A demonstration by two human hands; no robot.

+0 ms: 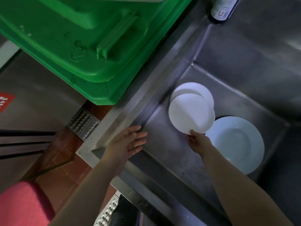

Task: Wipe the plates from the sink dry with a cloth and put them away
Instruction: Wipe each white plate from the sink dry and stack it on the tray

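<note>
My right hand pinches the near rim of a small white plate and holds it tilted above the steel sink. A second small white plate shows just behind it, partly covered; whether it is held too I cannot tell. A larger white plate lies flat on the sink bottom to the right, under my right forearm. My left hand hovers open, palm up, over the sink's left rim, holding nothing. No cloth is in view.
A big green plastic bin stands left of the sink, close to its edge. A dark bottle stands at the sink's far corner. Red floor tiles with a metal drain grate lie below left. Pink fabric fills the bottom left.
</note>
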